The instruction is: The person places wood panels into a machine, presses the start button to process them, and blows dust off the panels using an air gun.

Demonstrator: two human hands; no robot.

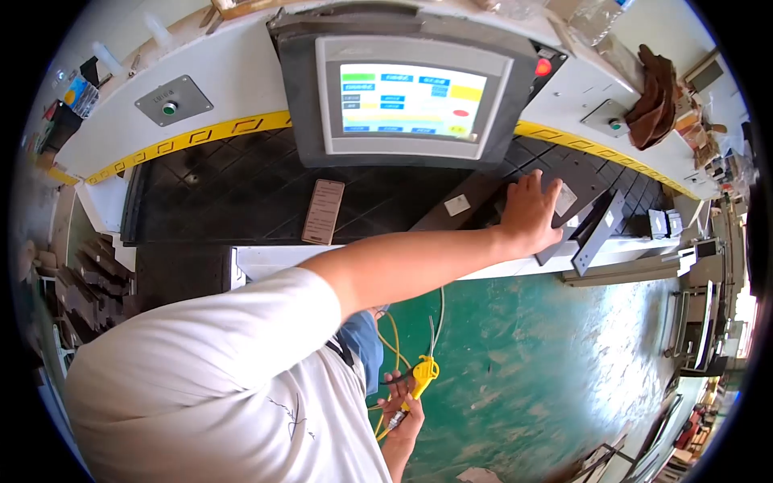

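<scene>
Head view: left hand [528, 216], spread, overlaps a dark plate [581, 187]; right hand [411, 412] grips a yellow air gun [425, 373].

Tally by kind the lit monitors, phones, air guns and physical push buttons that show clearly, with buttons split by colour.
Grey-framed rectangular lit monitor: 1
Brown-edged rectangular phone: 1
Yellow pistol-shaped air gun: 1
Green round push buttons: 2
Red round push button: 1
Total: 6
</scene>
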